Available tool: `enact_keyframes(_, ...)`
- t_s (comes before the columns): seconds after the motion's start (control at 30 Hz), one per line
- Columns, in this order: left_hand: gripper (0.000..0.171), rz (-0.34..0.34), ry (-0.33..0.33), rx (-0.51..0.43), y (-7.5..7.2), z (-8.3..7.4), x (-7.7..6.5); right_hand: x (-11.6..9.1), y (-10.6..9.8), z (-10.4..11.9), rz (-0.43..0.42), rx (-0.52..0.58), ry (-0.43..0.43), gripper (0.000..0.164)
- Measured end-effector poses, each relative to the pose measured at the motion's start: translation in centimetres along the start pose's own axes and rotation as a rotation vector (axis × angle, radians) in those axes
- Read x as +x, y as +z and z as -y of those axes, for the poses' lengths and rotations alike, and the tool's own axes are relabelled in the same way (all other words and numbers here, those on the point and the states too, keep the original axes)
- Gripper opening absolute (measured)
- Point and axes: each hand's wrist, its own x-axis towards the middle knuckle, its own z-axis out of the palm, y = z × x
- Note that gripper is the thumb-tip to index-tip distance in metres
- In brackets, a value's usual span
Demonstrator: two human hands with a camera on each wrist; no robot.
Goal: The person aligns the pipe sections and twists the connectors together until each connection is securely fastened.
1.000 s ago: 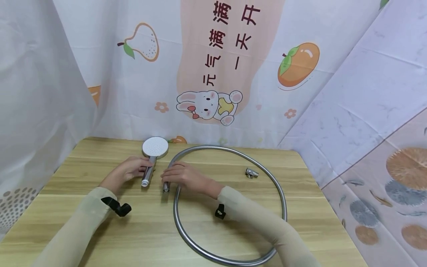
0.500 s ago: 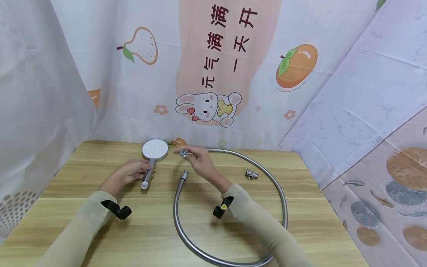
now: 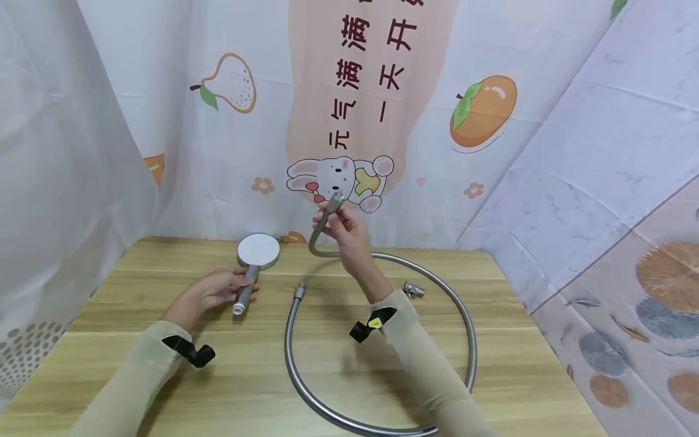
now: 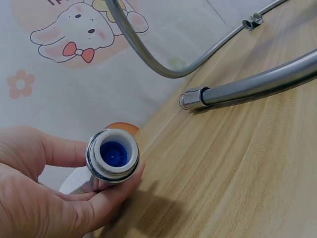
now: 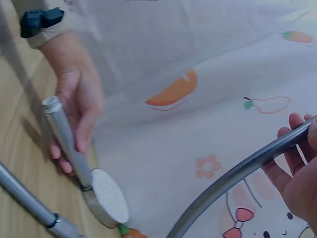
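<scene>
My left hand (image 3: pixel 221 287) grips the chrome handle of a hand shower head (image 3: pixel 259 251), whose round white face points up. In the left wrist view the handle's white threaded end (image 4: pixel 131 154) faces the camera, blue inside. My right hand (image 3: pixel 355 240) holds one end of a flexible metal shower hose (image 3: pixel 287 352), raised off the table before the curtain. This end's fitting (image 3: pixel 335 200) sticks up past the fingers. The hose's other end fitting (image 3: pixel 299 291) lies on the table, right of the handle and apart from it.
A small chrome tee-shaped fitting (image 3: pixel 414 290) lies inside the hose's loop on the wooden table (image 3: pixel 377 364). A printed curtain (image 3: pixel 262 139) hangs along the table's back edge. More cloth (image 3: pixel 601 212) hangs at the right side.
My right hand has lifted one hose end off the table, up and to the right, while the other end stays down. The left hand stays on the shower head handle, which has shifted slightly.
</scene>
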Motion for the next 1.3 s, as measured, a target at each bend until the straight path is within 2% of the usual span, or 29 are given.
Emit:
enact_keyframes(0.27,0.064,0.093,0.036,0.046,-0.2,-0.8,0.6,1.4,-1.0,0.9,-0.039,0.072,-0.034,0.034)
enact_keyframes(0.57,0.068,0.14,-0.037,-0.057,0.4,-0.8,1.2,1.8,-1.9,1.1,-0.072,0.116,-0.021,0.026)
enact_keyframes(0.67,0.07,0.156,-0.025,-0.051,0.6,-0.5,1.4,1.8,-2.1,1.2,-0.07,0.128,-0.017,0.025)
enact_keyframes(0.8,0.07,0.127,0.027,-0.032,1.0,0.2,1.8,1.8,-2.2,1.2,-0.062,0.135,-0.015,0.025)
enact_keyframes(0.97,0.066,0.023,0.102,-0.009,1.9,0.9,2.2,1.6,-2.1,0.9,-0.062,0.166,-0.012,0.023)
enact_keyframes(1.1,0.066,-0.05,0.168,-0.065,2.4,1.1,2.5,1.4,-2.1,0.6,-0.043,0.185,0.003,0.023)
enact_keyframes(1.3,0.069,-0.044,0.275,-0.161,3.3,-0.3,2.7,0.9,-2.2,0.1,-0.025,0.195,0.043,0.023)
